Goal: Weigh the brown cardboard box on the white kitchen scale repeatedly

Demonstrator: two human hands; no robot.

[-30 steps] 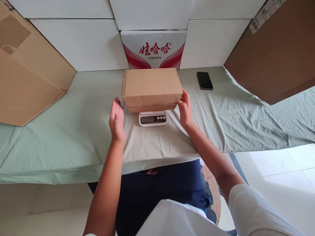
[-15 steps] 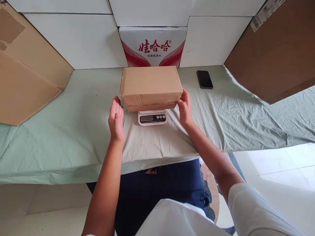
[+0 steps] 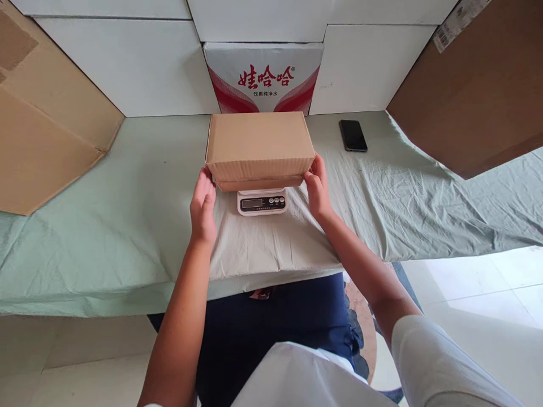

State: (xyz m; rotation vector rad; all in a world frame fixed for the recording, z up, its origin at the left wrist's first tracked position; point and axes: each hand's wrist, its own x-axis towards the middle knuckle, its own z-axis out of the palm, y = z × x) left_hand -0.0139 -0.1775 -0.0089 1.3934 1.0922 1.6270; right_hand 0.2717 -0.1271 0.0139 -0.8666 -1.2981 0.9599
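Observation:
A closed brown cardboard box (image 3: pixel 261 138) sits on a small white digital kitchen scale (image 3: pixel 262 203). Most of the scale is hidden under it; the display and several round buttons show at the front. My right hand (image 3: pixel 318 186) grips the box's right front corner, thumb toward the front and fingers along the side. On the other side my left hand (image 3: pixel 203 209) is held upright with fingers stretched, its fingertips at the lower left corner of the box. They appear to touch it, though the contact is partly hidden.
A black phone (image 3: pixel 353 135) lies at the back right on the green cloth (image 3: pixel 161 226). Behind stands a white and red printed carton (image 3: pixel 265 76) against white panels (image 3: pixel 123 68). Large cardboard sheets flank the table at left (image 3: pixel 51 124) and right (image 3: pixel 475 90).
My left hand has moved right, from a small gap beside the cardboard box to its left corner. My right hand stays on the box, and the box remains on the scale.

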